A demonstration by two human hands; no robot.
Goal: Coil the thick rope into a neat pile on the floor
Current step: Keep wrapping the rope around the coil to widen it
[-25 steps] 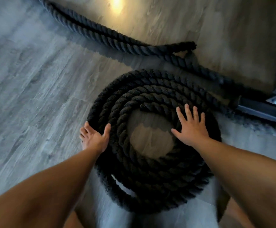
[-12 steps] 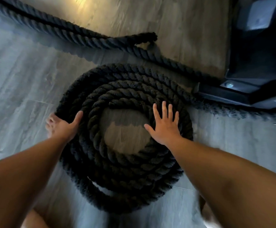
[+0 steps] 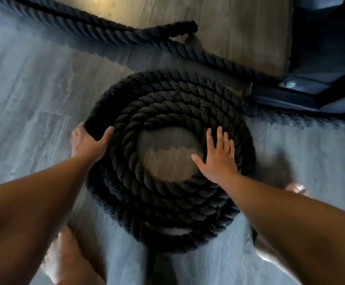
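Rope [image 3: 167, 206], thick, black and twisted, lies wound in a flat coil of several rings on the grey wood-grain floor [image 3: 23, 89], with a bare round patch of floor at its centre, between the two hands. The left hand [image 3: 88, 144] is at the coil's outer left edge, thumb hooked over the top of the outermost ring and fingers curled around its outside, gripping that ring. The right hand [image 3: 217, 156] lies flat on the inner rings at the right of the centre patch, fingers spread and pointing away from the person, thumb reaching toward the bare floor. Beyond both hands, the uncoiled length of rope runs from the far left across the floor, with a frayed end sticking up just past the coil, and continues to the right toward a dark machine base [image 3: 303, 93] well beyond the right hand. A small pale label sits on that base at the far right, too small and blurred to read. Bare knees show below the forearms, near the coil's closest edge
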